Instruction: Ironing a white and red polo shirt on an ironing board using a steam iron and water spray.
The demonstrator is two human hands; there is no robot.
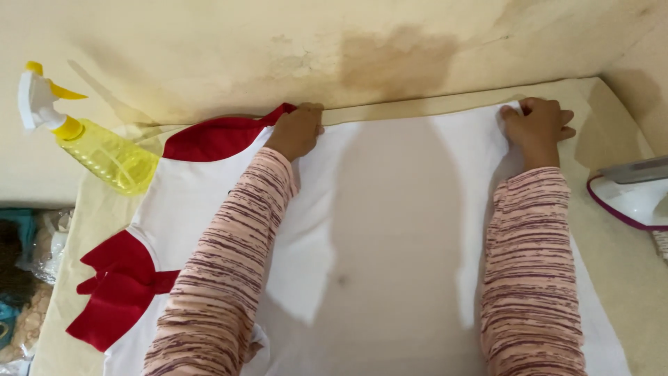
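Cream padded ironing table by stained wall, white cotton shirt with red sleeves spread flat across it, left hand and right hand pinching shirt's far edge, fingers closed on cloth, yellow plastic spray bottle at far left corner, white iron at right edge

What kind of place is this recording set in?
Probably a home ironing spot: a padded board against a stained wall, with an iron, a yellow spray bottle and a white-and-red shirt spread flat.
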